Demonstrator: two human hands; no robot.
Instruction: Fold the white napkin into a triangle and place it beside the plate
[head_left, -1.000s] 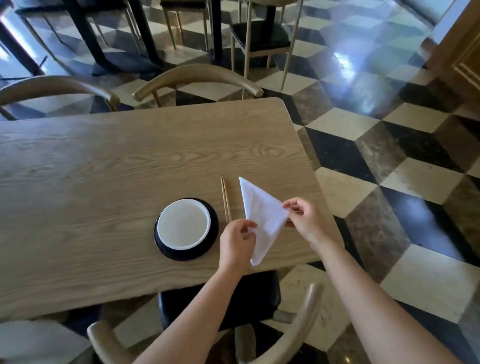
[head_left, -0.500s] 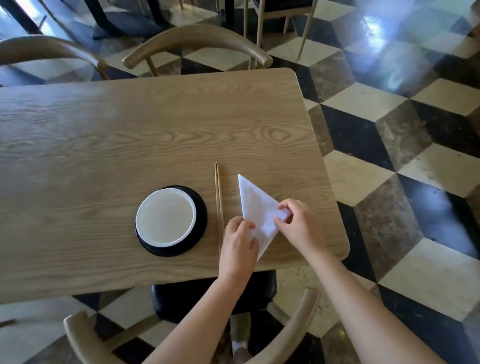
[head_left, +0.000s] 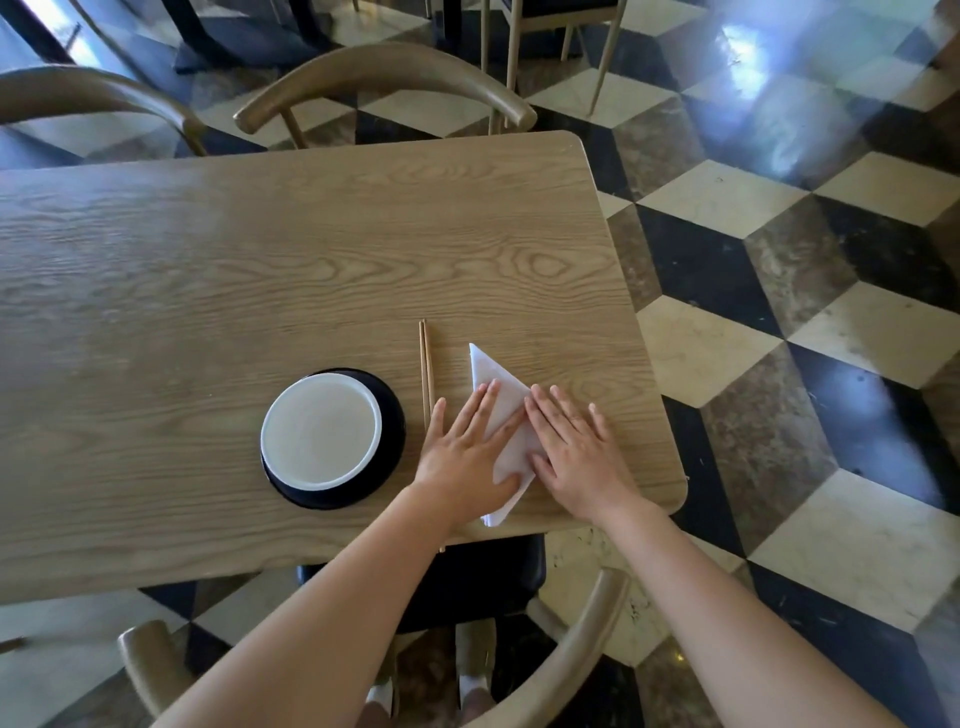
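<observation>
**Napkin goes from pinched to pressed flat**

A second ago both hands held the folded napkin by its edges, pinched between fingertips with part of it raised off the wood. Now it lies on the table and both hands are spread wide, palms down, holding nothing. The left hand covers the napkin's left edge and the right hand its right corner, fingers flat and extended. Judging from this, the triangle is already formed and the person is smoothing the crease, so the fold step looks close to finished.

The napkin sits to the right of the chopsticks, which lie between it and the plate. It is near the plate but not touching it. Its long axis runs away from the person, roughly parallel to the chopsticks: one sharp tip points toward the far side of the table, the other toward the near edge.
</observation>
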